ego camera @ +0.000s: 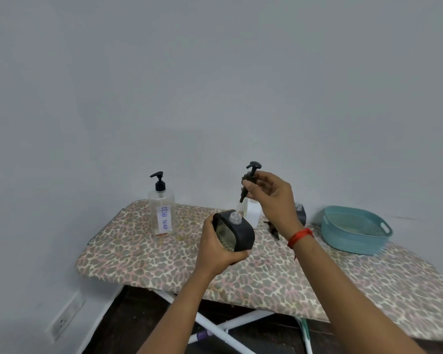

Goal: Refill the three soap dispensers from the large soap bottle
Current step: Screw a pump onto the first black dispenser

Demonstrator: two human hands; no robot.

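Head view: pump (pixel 253 167) at black dispenser (pixel 244 235) neck.
Grips tilted black dispenser in curled left hand (pixel 216 252); pinches pump in right hand (pixel 271 198), tube tip at neck. Could drip onto board (pixel 143 254) if swung aside. Upright far left: large soap bottle (pixel 161 213).

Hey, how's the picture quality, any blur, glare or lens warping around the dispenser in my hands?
Head view: soft even light, faint shadows, no glare; the wide lens bows the edge of the ironing board; the black dispenser in the left hand and the pump in the right hand look sharp; the DISH SOAP label on the clear bottle is legible.
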